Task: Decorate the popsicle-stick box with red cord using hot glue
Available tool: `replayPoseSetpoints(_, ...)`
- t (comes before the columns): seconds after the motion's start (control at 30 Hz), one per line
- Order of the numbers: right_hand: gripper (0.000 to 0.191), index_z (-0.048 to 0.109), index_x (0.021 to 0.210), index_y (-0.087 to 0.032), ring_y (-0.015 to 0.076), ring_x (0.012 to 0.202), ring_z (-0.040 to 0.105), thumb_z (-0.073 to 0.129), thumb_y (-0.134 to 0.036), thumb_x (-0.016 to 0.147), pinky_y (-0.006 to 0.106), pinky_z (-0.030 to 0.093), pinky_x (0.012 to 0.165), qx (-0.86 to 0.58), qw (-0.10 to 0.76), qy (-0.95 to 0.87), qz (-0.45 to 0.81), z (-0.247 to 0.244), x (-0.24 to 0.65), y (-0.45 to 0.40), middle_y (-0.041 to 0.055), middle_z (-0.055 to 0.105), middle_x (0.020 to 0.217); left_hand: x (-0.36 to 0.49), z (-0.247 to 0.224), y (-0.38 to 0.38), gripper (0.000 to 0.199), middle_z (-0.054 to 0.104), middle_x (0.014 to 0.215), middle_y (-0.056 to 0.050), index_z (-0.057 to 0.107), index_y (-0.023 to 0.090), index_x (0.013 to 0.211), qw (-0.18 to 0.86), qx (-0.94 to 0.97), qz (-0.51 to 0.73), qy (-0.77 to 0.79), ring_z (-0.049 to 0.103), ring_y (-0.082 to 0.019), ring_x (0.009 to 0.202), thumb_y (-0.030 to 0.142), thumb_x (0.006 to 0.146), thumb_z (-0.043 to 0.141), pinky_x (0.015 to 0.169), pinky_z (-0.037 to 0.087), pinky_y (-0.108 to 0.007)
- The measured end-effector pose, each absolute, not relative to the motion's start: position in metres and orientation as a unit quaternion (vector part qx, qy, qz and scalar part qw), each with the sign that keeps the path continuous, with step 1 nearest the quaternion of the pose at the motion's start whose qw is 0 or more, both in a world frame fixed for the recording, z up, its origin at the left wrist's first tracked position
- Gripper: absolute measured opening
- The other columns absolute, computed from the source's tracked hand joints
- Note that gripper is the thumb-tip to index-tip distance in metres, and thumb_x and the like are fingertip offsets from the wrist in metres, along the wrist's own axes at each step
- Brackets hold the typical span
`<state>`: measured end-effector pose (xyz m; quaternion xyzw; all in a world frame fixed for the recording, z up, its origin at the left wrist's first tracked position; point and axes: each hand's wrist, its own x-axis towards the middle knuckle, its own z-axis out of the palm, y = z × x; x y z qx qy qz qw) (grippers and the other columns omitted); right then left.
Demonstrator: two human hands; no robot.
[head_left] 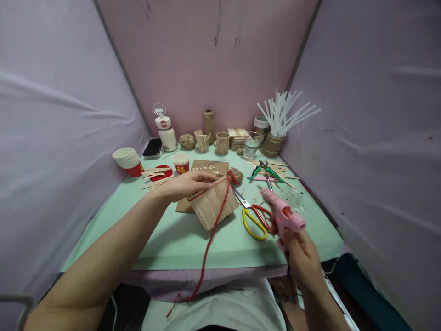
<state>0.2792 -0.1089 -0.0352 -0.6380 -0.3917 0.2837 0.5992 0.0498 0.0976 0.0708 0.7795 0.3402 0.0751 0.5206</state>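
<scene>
My left hand (193,184) grips the upper edge of a box of wooden craft sticks (212,207), which is tilted over the table with its slatted side towards me. Red yarn (211,243) runs along the box's top edge, then hangs from its right corner down over the table's front edge onto my lap. To the right, my right hand (298,250) is closed round a pink glue gun (284,214), its nozzle pointing up and left, apart from the box. Scissors with yellow and red handles (255,223) lie between the box and the glue gun. Brown cardboard (184,206) lies under and behind the box.
Green-handled pliers (267,171) and loose sticks lie at the right. Paper cups (127,161), a red dish of sticks (163,172) and another cup (181,163) stand left. Along the back are a bottle (167,135), twine, a water glass (251,148) and a jar of white sticks (274,145).
</scene>
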Motion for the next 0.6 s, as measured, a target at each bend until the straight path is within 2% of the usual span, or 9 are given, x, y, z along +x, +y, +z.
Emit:
replayPoseSetpoints(0.13, 0.049, 0.061, 0.105, -0.015, 0.0278, 0.093, 0.055, 0.051, -0.058, 0.086, 0.042, 0.045, 0.083, -0.740, 0.500, -0.450, 0.002, -0.051, 0.333, -0.095, 0.0134, 0.060, 0.099, 0.044, 0.072, 0.107, 0.040, 0.065, 0.129, -0.004, 0.068, 0.023, 0.119, 0.540, 0.762, 0.082, 0.349, 0.061, -0.023, 0.110, 0.042, 0.085, 0.062, 0.084, 0.048, -0.026)
replayPoseSetpoints(0.2, 0.051, 0.061, 0.105, -0.012, 0.0315, 0.096, 0.054, 0.048, -0.058, 0.086, 0.048, 0.044, 0.086, -0.766, 0.438, -0.466, -0.060, -0.066, 0.355, -0.091, 0.0165, 0.059, 0.099, 0.043, 0.077, 0.113, 0.038, 0.067, 0.126, -0.005, 0.070, 0.023, 0.117, 0.546, 0.755, 0.094, 0.351, 0.063, -0.021, 0.108, 0.039, 0.084, 0.064, 0.083, 0.049, -0.026)
replayPoseSetpoints(0.33, 0.051, 0.061, 0.108, -0.008, 0.0343, 0.094, 0.053, 0.047, -0.052, 0.087, 0.050, 0.045, 0.085, -0.793, 0.359, -0.477, -0.125, -0.092, 0.373, -0.090, 0.0194, 0.058, 0.097, 0.046, 0.085, 0.111, 0.036, 0.074, 0.110, -0.009, 0.068, 0.020, 0.117, 0.523, 0.774, 0.103, 0.342, 0.067, -0.019, 0.100, 0.035, 0.086, 0.060, 0.084, 0.051, -0.030)
replayPoseSetpoints(0.4, 0.051, 0.062, 0.110, -0.006, 0.0342, 0.092, 0.054, 0.047, -0.050, 0.088, 0.049, 0.046, 0.083, -0.800, 0.328, -0.484, -0.139, -0.098, 0.371, -0.091, 0.0202, 0.058, 0.096, 0.050, 0.084, 0.099, 0.034, 0.075, 0.106, -0.007, 0.067, 0.019, 0.117, 0.469, 0.808, 0.101, 0.342, 0.068, -0.019, 0.099, 0.034, 0.089, 0.053, 0.085, 0.051, -0.031)
replayPoseSetpoints(0.5, 0.050, 0.063, 0.111, -0.006, 0.0340, 0.090, 0.055, 0.046, -0.048, 0.089, 0.047, 0.047, 0.081, -0.806, 0.300, -0.488, -0.148, -0.099, 0.365, -0.091, 0.0210, 0.059, 0.098, 0.057, 0.078, 0.075, 0.034, 0.072, 0.116, -0.005, 0.068, 0.022, 0.114, 0.317, 0.886, 0.083, 0.327, 0.065, -0.020, 0.106, 0.038, 0.092, 0.048, 0.089, 0.048, -0.030)
replayPoseSetpoints(0.6, 0.050, 0.064, 0.111, -0.007, 0.0340, 0.090, 0.056, 0.047, -0.048, 0.089, 0.047, 0.048, 0.081, -0.813, 0.291, -0.485, -0.140, -0.098, 0.365, -0.090, 0.0207, 0.061, 0.099, 0.061, 0.075, 0.058, 0.042, 0.070, 0.120, -0.006, 0.067, 0.021, 0.115, 0.246, 0.919, 0.056, 0.303, 0.064, -0.022, 0.106, 0.042, 0.098, 0.036, 0.087, 0.046, -0.029)
